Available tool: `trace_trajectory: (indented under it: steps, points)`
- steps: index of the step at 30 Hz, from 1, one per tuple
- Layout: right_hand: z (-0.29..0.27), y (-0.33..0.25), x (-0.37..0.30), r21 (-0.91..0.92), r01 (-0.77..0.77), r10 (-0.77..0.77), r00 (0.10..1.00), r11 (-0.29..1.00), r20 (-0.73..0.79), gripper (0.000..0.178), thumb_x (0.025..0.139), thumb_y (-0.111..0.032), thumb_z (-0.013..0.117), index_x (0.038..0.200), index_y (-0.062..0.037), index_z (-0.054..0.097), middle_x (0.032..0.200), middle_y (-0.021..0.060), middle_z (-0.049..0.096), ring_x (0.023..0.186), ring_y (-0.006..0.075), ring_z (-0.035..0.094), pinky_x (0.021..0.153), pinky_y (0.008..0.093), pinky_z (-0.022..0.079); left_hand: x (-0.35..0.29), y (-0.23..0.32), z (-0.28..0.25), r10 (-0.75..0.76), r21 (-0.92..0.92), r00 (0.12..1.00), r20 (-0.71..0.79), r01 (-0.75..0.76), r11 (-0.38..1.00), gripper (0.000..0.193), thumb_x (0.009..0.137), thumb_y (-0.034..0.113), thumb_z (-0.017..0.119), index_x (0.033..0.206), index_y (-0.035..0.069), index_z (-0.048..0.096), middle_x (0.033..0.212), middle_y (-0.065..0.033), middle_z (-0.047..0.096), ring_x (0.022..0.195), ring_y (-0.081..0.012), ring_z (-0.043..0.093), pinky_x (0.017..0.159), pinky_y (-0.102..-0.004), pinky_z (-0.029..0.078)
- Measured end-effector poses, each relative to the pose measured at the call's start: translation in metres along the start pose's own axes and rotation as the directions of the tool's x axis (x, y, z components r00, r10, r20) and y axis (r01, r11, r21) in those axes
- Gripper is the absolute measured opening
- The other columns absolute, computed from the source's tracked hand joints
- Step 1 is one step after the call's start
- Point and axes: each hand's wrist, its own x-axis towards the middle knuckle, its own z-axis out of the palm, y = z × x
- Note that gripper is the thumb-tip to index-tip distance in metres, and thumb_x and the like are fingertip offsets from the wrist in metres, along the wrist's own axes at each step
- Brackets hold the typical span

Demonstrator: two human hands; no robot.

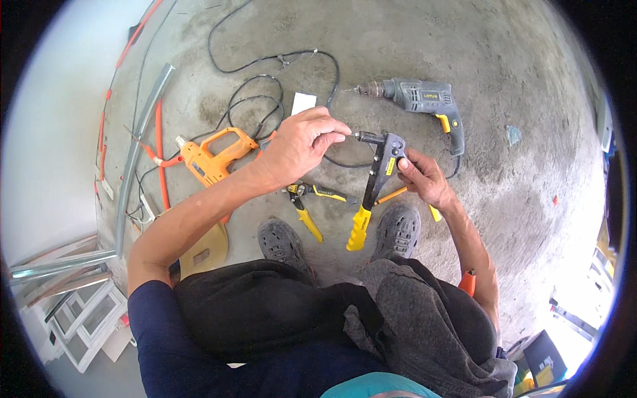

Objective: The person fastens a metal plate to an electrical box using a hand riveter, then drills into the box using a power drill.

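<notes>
Daylight, bright, diffuse. Overexposed along left edge and lower right w/ detail lost. Soft shadows under shoes point(282, 240) on concrete floor point(517, 86). Centre sharp, no motion blur. Strong fisheye: black vignette, pipe point(142, 126) bends nr rim.

rivet at left hand point(302, 142) fingertips: too small | snips point(312, 199) jaws: behind forearm
</notes>
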Motion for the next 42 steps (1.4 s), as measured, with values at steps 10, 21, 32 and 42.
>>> trace_trajectory:
  steps: [10, 21, 32, 42]
  points:
    - [0.006, -0.022, 0.019, -0.166, -0.019, 0.028, 0.998, 0.986, 0.052, 0.045, 0.108, -0.047, 0.047, 0.094, -0.0062, 0.060, 0.071, -0.0049, 0.045, 0.066, 0.0067, 0.041, 0.058, 0.0276, 0.035, 0.019, 0.008, -0.014, -0.114, -0.042, 0.992, 0.049, 0.116, 0.992, 0.027, 0.092, 0.005, 0.071, 0.118, 0.005, 0.065, 0.087, -0.0089, 0.075, 0.079, -0.0174, 0.071, 0.072, -0.0286, 0.055]
    - [0.004, -0.016, 0.051, 0.399, -0.084, 0.040, 0.992, 0.913, 0.117, 0.042, 0.107, -0.048, 0.048, 0.101, -0.0095, 0.060, 0.081, -0.0044, 0.050, 0.060, 0.0048, 0.034, 0.054, 0.0232, 0.029, 0.025, -0.014, -0.035, -0.141, -0.270, 0.987, 0.080, 0.158, 0.950, 0.043, 0.094, 0.008, 0.072, 0.133, 0.003, 0.055, 0.108, -0.0111, 0.073, 0.098, -0.0142, 0.067, 0.084, -0.0267, 0.053]
    - [0.003, 0.018, 0.042, 0.257, -0.159, 0.124, 0.981, 0.953, 0.149, 0.038, 0.107, -0.046, 0.051, 0.102, -0.0097, 0.061, 0.073, -0.0080, 0.040, 0.059, 0.0037, 0.031, 0.053, 0.0230, 0.026, -0.067, -0.114, -0.025, -0.465, 0.391, 0.812, 0.352, 0.323, 0.862, 0.088, 0.067, 0.038, 0.089, 0.136, -0.001, 0.050, 0.127, -0.0229, 0.058, 0.121, -0.0363, 0.057, 0.104, -0.0441, 0.047]
    - [0.028, 0.022, 0.040, -0.056, -0.104, 0.110, 0.987, 0.993, 0.117, 0.043, 0.107, -0.045, 0.050, 0.085, -0.0085, 0.054, 0.072, -0.0061, 0.040, 0.064, 0.0067, 0.035, 0.056, 0.0283, 0.033, -0.067, -0.117, -0.028, -0.606, 0.249, 0.686, 0.403, 0.555, 0.794, 0.074, 0.065, 0.031, 0.087, 0.124, -0.002, 0.055, 0.121, -0.0181, 0.062, 0.112, -0.0280, 0.061, 0.096, -0.0384, 0.050]
